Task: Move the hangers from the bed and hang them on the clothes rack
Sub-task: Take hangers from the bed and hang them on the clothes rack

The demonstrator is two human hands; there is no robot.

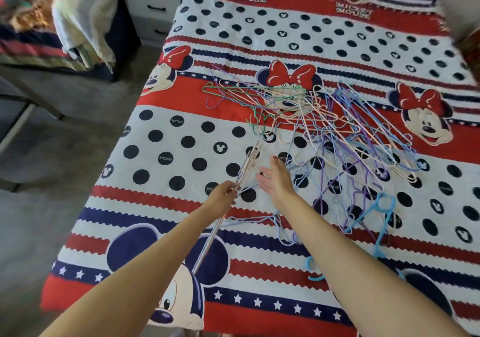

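A tangled pile of thin wire hangers in pink, purple, blue and green lies across the middle of the bed, which has a red, white and navy cartoon-mouse cover. My left hand grips a small bunch of hangers seen edge-on, their long sides running down past my forearm. My right hand hovers open, fingers spread, just left of the pile's near edge. Several blue and purple hangers lie under my right forearm. A thicker light-blue plastic hanger rests at the right.
Grey floor runs along the bed's left side. A white drawer unit stands at the far left corner, with a pale cloth draped over something beside it. No clothes rack is visible.
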